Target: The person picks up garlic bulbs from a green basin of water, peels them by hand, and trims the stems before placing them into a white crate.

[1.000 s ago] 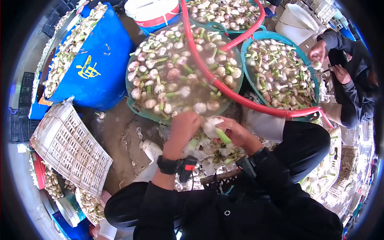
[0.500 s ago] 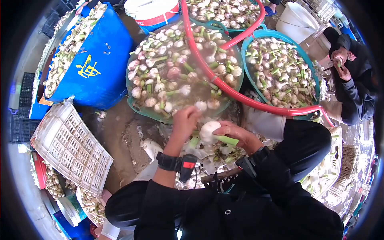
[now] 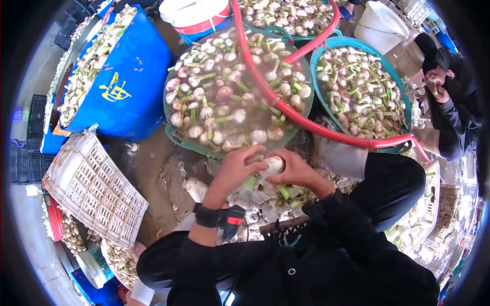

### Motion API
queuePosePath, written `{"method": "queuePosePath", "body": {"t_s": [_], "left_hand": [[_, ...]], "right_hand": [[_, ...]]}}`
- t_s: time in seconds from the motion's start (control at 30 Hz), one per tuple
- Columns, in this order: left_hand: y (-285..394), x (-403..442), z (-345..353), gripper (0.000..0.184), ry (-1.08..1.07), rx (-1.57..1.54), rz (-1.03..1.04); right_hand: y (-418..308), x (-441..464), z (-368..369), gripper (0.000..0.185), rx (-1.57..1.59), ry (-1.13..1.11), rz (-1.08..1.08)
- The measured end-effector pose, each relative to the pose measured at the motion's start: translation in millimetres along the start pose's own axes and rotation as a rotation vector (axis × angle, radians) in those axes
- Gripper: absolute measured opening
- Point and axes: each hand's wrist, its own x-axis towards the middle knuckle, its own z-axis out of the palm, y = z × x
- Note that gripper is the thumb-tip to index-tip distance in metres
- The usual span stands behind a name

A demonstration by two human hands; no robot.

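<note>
A white garlic bulb (image 3: 273,164) is between my two hands, just below the near rim of the large green tub (image 3: 178,143). My left hand (image 3: 240,168) touches it from the left, thumb and fingers curved round its side. From the right, my right hand (image 3: 296,169) grips it between thumb and fingers. Beneath my hands lie garlic peelings (image 3: 260,196) and cut green stems. The large tub holds many garlic bulbs with stems in cloudy water.
A red hose (image 3: 316,133) crosses the tubs. Further right stands a teal tub (image 3: 406,102) of garlic. At left are a blue barrel (image 3: 132,76) of garlic and a tilted white crate (image 3: 97,183). A co-worker's hands (image 3: 437,84) are at the right.
The bulb has turned, and its long green stem no longer shows on it. My left hand has come over onto the bulb. The co-worker's hands have come together.
</note>
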Motion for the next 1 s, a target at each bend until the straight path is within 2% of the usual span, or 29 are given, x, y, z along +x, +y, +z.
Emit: {"method": "queuePosePath", "body": {"t_s": [0.03, 0.07, 0.1, 0.13, 0.17, 0.23, 0.27, 0.33, 0.4, 0.47, 0.5, 0.53, 0.57, 0.6, 0.63, 0.67, 0.7, 0.73, 0.77, 0.8, 0.83, 0.87, 0.9, 0.93, 0.97, 1.0], "left_hand": [[-5.0, 1.0, 5.6, 0.021, 0.019, 0.23, 0.339], [-10.4, 2.6, 6.2, 0.021, 0.018, 0.228, 0.339], [-15.9, 5.5, 5.2, 0.02, 0.113, 0.195, 0.26], [-19.6, 7.7, 3.4, 0.019, 0.21, 0.162, 0.179], [-23.6, 8.4, 0.0, 0.019, 0.209, 0.162, 0.178], [-25.8, 9.6, -9.0, 0.018, 0.317, -0.182, -0.241], [-24.0, 9.0, -10.5, 0.018, 0.317, -0.176, -0.238], [-17.7, 1.5, -10.9, 0.016, 0.075, -0.383, -0.237], [1.6, -6.5, 3.9, 0.017, 0.008, -0.356, -0.204], [-2.7, -1.4, 19.2, 0.016, 0.157, 0.12, 0.063], [-5.1, 3.7, 16.3, 0.022, 0.12, 0.152, -0.111], [-17.7, 6.9, 14.2, 0.022, 0.119, 0.147, -0.101], [-36.3, 10.5, 13.2, 0.021, 0.112, 0.439, -0.055], [-45.2, 15.3, 13.8, 0.02, 0.109, 0.732, -0.006], [-39.4, 21.5, 16.5, 0.023, -0.014, 0.808, -0.005], [-37.5, 25.4, 24.1, 0.023, -0.018, 0.804, 0.003], [-36.7, 31.8, 33.1, 0.025, 0.065, 0.909, 0.269], [-37.7, 41.5, 37.3, 0.028, 0.161, 1.009, 0.541], [-62.1, 60.5, 41.7, 0.029, 0.084, 1.024, 0.483], [-71.7, 80.5, 36.8, 0.029, 0.115, 1.03, 0.499], [-77.1, 100.9, 28.4, 0.029, 0.097, 1.185, 0.463], [-82.0, 120.5, 18.6, 0.028, 0.079, 1.338, 0.415], [-84.4, 139.6, 7.0, 0.027, -0.026, 1.462, 0.228], [-82.7, 156.8, -7.4, 0.027, -0.158, 1.565, 0.116], [-85.6, 167.5, -18.2, 0.026, -0.043, 1.542, 0.165], [-86.1, 177.4, -30.6, 0.026, 0.067, 1.524, 0.216]], "right_hand": [[-4.4, -0.1, -0.8, 0.053, -0.015, 0.033, 0.0], [-7.4, -0.2, -1.5, 0.053, -0.032, 0.067, 0.0], [-8.3, 0.1, -1.2, 0.053, -0.033, 0.069, 0.002], [-9.2, 0.6, -0.7, 0.052, -0.145, 0.142, -0.105], [-9.7, 0.3, -0.2, 0.051, -0.255, 0.214, -0.212], [-11.8, 1.7, -4.6, 0.053, -0.295, 0.197, -0.263], [-12.7, 3.3, -6.9, 0.054, -0.34, 0.18, -0.315], [-9.2, 3.5, -7.0, 0.054, -0.371, 0.207, -0.338], [-5.3, 2.6, -2.0, 0.054, -0.401, 0.228, -0.358], [-9.4, 6.5, -0.4, 0.055, -0.462, 0.315, -0.56], [-12.9, 6.1, -6.7, 0.055, -0.471, 0.319, -0.568], [-24.8, -0.4, -16.5, 0.055, -0.458, 0.367, -0.572], [-39.1, -9.5, -28.8, 0.056, -0.447, 0.412, -0.575], [-58.0, -20.7, -50.9, 0.056, -0.491, 0.511, -0.516], [-79.0, -38.3, -69.5, 0.053, -0.365, 0.628, -0.393], [-99.7, -58.1, -90.8, 0.053, -0.321, 0.744, -0.139], [-110.4, -82.7, -126.3, 0.052, -0.543, 0.827, -0.255], [-115.3, -107.1, -157.6, 0.05, -0.567, 0.955, -0.148], [-119.0, -136.5, -188.6, 0.049, -0.429, 1.005, -0.169], [-122.7, -171.2, -217.0, 0.048, -0.568, 1.059, -0.04], [-120.4, -200.1, -238.2, 0.049, -0.604, 1.069, 0.056], [-100.1, -241.4, -264.0, 0.051, -0.625, 0.965, 0.003], [-58.1, -291.2, -292.9, 0.059, -0.654, 1.03, 0.27], [5.9, -351.3, -328.0, 0.067, -0.777, 0.998, 0.422], [32.5, -380.0, -325.1, 0.074, -1.084, 0.87, 0.582], [38.7, -392.0, -312.0, 0.076, -1.18, 0.689, 0.806]]}}
